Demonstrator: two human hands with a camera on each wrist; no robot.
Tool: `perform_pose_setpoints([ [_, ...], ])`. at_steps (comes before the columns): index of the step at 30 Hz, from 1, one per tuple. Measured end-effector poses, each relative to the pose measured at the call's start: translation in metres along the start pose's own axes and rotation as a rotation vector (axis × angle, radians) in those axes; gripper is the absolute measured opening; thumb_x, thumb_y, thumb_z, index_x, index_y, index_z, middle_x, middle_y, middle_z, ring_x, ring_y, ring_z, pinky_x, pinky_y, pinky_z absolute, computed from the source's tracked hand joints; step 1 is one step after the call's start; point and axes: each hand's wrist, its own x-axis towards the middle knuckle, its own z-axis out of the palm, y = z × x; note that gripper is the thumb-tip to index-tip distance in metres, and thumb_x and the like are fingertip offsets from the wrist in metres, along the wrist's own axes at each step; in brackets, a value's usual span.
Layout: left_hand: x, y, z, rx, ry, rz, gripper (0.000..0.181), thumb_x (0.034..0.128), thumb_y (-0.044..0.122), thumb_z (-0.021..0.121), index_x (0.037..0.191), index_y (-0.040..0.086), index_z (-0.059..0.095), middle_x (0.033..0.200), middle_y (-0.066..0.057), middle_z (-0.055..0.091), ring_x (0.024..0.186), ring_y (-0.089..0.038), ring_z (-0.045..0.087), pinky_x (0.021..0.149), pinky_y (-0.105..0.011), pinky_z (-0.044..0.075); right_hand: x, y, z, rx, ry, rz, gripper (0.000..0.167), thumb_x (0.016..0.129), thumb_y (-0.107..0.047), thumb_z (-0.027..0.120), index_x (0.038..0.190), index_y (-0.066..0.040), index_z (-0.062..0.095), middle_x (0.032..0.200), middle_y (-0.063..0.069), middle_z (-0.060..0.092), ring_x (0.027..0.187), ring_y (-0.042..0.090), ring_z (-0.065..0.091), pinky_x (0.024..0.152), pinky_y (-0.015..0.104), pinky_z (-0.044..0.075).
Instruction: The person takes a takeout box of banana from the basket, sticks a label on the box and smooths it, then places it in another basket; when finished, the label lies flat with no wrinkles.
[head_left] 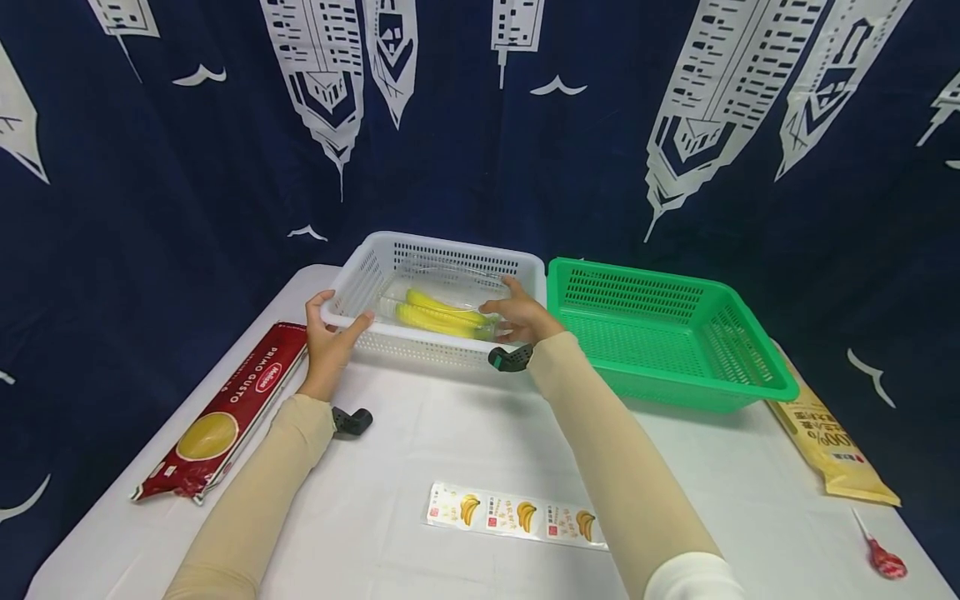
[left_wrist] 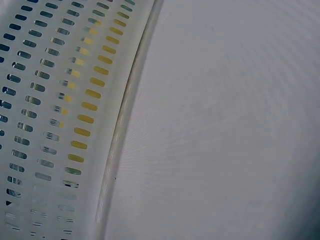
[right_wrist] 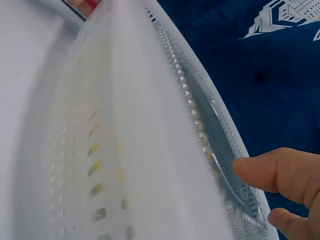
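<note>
White basket (head_left: 416, 343), perforated, on a white-covered table (head_left: 405, 442); serves as landmark. Contents: one clear plastic container (head_left: 468, 283), lying inside the white basket and holding long yellow pieces (head_left: 442, 317), their exact kind unclear. Left hand (head_left: 327, 348): clamped on the white basket's rim at its near left corner. Right hand (head_left: 522, 315): reaching in at the white basket's right end, thumb and fingers apart beside the clear plastic container; whether they touch it cannot be told. Green basket (head_left: 637, 333), perforated: just right of the white basket. Red packet (head_left: 240, 404), lettered PRIMO GUSTO: left of the white basket and nearer. Banana-picture strip (head_left: 517, 515): well in front of the white basket. Yellow packet (head_left: 832, 442) and red lollipop (head_left: 887, 560): far right of the white basket.
</note>
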Motion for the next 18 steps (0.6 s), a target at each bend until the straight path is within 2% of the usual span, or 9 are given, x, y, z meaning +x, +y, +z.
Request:
perform_pose_setpoints([
  [4, -0.0002, 0.0001, -0.0003, 0.011, 0.012, -0.003, 0.074, 0.0996, 0.006, 0.074, 0.159, 0.01, 0.03, 0.161, -0.019, 0.045, 0.142, -0.034, 0.05, 0.114, -0.042, 0.044, 0.0005, 0.0012, 0.0024, -0.02, -0.007, -0.005, 0.101, 0.103, -0.003, 0.067, 0.175, -0.034, 0.004, 0.178, 0.016, 0.017, 0.153, 0.049, 0.037, 0.117, 0.056, 0.046],
  [8, 0.0001, 0.0011, 0.0003, 0.001, 0.02, -0.006, 0.074, 0.0984, 0.006, 0.075, 0.158, 0.009, 0.031, 0.16, -0.018, 0.045, 0.142, -0.033, 0.05, 0.112, -0.041, 0.044, -0.0006, 0.0024, 0.0039, -0.072, -0.01, -0.022, 0.103, 0.101, -0.008, 0.072, 0.175, -0.035, 0.006, 0.177, 0.015, 0.021, 0.141, 0.045, 0.05, 0.114, 0.051, 0.049],
  [12, 0.0004, 0.0017, 0.0002, -0.011, 0.023, -0.013, 0.075, 0.0974, 0.006, 0.076, 0.158, 0.009, 0.032, 0.16, -0.018, 0.046, 0.143, -0.033, 0.049, 0.11, -0.038, 0.045, 0.0004, 0.0049, 0.0052, -0.115, -0.025, -0.026, 0.106, 0.099, -0.01, 0.077, 0.175, -0.035, 0.007, 0.174, 0.014, 0.029, 0.13, 0.04, 0.053, 0.114, 0.048, 0.049],
  [14, 0.0004, 0.0014, -0.0001, -0.013, 0.021, -0.017, 0.075, 0.0977, 0.007, 0.075, 0.158, 0.009, 0.031, 0.16, -0.018, 0.046, 0.143, -0.034, 0.049, 0.109, -0.037, 0.045, 0.0005, 0.0058, 0.0058, -0.125, -0.034, -0.028, 0.108, 0.098, -0.01, 0.078, 0.175, -0.035, 0.007, 0.174, 0.013, 0.029, 0.124, 0.037, 0.054, 0.115, 0.047, 0.048],
  [16, 0.0002, 0.0013, -0.0002, -0.016, 0.017, -0.013, 0.075, 0.0981, 0.006, 0.075, 0.158, 0.008, 0.031, 0.16, -0.019, 0.046, 0.142, -0.034, 0.049, 0.11, -0.038, 0.045, 0.0006, 0.0064, 0.0061, -0.121, -0.047, -0.029, 0.108, 0.099, -0.01, 0.078, 0.175, -0.035, 0.006, 0.173, 0.014, 0.032, 0.112, 0.032, 0.055, 0.112, 0.044, 0.049],
  [18, 0.0001, 0.0013, 0.0, -0.016, 0.014, -0.009, 0.074, 0.0984, 0.005, 0.075, 0.158, 0.009, 0.031, 0.16, -0.018, 0.045, 0.142, -0.033, 0.049, 0.111, -0.038, 0.045, -0.0001, 0.0062, 0.006, -0.116, -0.056, -0.033, 0.109, 0.099, -0.009, 0.077, 0.175, -0.036, 0.005, 0.176, 0.012, 0.025, 0.111, 0.031, 0.053, 0.114, 0.045, 0.047],
])
